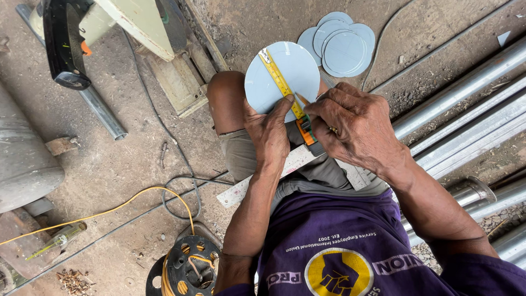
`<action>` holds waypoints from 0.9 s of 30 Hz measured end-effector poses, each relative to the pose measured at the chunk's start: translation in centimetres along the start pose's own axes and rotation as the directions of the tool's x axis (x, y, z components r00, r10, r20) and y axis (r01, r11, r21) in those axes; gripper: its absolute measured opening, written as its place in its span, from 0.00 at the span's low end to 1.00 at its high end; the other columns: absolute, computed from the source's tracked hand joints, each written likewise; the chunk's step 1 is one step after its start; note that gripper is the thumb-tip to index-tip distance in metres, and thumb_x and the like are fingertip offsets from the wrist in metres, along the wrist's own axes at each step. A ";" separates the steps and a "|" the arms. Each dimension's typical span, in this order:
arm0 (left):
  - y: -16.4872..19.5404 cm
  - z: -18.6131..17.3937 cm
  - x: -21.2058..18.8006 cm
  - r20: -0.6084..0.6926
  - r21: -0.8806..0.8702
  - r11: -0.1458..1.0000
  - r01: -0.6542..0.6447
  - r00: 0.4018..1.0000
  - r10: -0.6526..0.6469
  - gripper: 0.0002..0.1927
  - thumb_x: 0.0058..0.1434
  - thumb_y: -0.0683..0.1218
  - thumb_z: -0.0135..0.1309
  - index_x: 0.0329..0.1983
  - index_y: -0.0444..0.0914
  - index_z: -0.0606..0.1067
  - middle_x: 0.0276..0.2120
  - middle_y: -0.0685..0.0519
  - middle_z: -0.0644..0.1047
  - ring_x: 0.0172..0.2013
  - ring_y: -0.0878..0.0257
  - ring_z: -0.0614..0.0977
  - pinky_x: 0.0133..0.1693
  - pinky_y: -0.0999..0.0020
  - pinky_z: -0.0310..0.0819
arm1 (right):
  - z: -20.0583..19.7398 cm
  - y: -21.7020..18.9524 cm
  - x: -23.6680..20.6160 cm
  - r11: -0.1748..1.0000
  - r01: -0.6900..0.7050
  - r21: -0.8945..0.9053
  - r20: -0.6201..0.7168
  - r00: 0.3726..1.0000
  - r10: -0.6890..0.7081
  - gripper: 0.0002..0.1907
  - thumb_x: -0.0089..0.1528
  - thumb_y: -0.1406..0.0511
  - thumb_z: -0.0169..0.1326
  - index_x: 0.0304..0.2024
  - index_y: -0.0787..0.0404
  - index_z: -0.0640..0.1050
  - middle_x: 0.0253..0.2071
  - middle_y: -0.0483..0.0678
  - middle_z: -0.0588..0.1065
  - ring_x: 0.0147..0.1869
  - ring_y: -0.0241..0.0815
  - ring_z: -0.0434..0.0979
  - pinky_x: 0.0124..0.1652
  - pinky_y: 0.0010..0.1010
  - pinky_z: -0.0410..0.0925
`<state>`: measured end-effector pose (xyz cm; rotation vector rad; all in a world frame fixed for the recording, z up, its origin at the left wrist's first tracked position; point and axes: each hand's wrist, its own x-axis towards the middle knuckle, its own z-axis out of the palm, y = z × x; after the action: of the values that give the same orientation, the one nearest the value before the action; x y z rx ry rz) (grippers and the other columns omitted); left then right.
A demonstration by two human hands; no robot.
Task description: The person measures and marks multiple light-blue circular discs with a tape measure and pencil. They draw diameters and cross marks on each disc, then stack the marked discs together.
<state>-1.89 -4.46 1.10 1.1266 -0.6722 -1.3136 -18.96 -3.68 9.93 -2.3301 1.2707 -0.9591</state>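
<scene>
A pale blue round disc [287, 68] rests on my knee. A yellow tape measure [278, 79] is stretched across it. My left hand [268, 134] presses the tape down on the disc with its fingertips. My right hand [356, 129] grips the tape's orange and green case [306, 131] and holds a pencil tip [301, 98] against the disc beside the tape. A metal ruler [241, 189] lies across my lap under both hands.
A stack of several matching pale blue discs [339, 44] lies on the dirt floor ahead. Steel pipes [466, 109] run along the right. A machine base [164, 49], cables and a black cable reel [189, 268] with yellow cord sit at left.
</scene>
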 end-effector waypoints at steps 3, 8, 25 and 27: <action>0.0 0.0 -0.1 -0.022 0.103 0.995 -0.004 1.000 0.006 0.22 0.60 0.34 0.62 0.55 0.31 0.68 0.48 0.43 0.78 0.47 0.59 0.83 0.50 0.63 0.82 | -0.1 0.0 -0.7 0.999 -0.004 -0.046 0.079 0.997 0.007 0.08 0.51 0.70 0.60 0.34 0.63 0.81 0.31 0.50 0.79 0.36 0.44 0.80 0.32 0.38 0.74; -0.2 0.2 -0.2 0.011 0.077 0.996 -0.051 0.999 0.050 0.23 0.59 0.33 0.62 0.56 0.31 0.68 0.48 0.43 0.78 0.47 0.59 0.82 0.51 0.62 0.81 | 0.4 0.9 -1.2 0.998 -0.018 -0.053 0.121 0.992 0.024 0.06 0.50 0.70 0.58 0.31 0.63 0.80 0.28 0.49 0.77 0.33 0.44 0.78 0.31 0.37 0.74; 1.0 0.7 -0.5 -0.141 -0.080 0.996 -0.032 0.990 0.020 0.24 0.58 0.32 0.64 0.56 0.34 0.71 0.50 0.45 0.77 0.52 0.57 0.80 0.55 0.60 0.77 | 3.4 -1.7 -5.7 0.974 -0.222 0.032 -0.074 0.972 0.224 0.47 0.56 0.52 0.70 0.66 0.72 0.65 0.56 0.63 0.66 0.55 0.59 0.77 0.49 0.41 0.76; 0.9 0.7 -0.3 -0.154 -0.105 0.994 -0.026 0.988 0.009 0.25 0.57 0.34 0.64 0.56 0.35 0.70 0.51 0.46 0.77 0.52 0.57 0.80 0.55 0.59 0.78 | 3.6 -1.5 -5.8 0.975 -0.219 0.037 -0.040 0.975 0.220 0.50 0.51 0.51 0.71 0.65 0.73 0.65 0.54 0.64 0.66 0.53 0.60 0.77 0.45 0.41 0.76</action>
<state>-2.22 -4.49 2.23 1.1193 -0.4919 -1.2194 -17.78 1.88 5.84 -2.1006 1.4819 -0.9541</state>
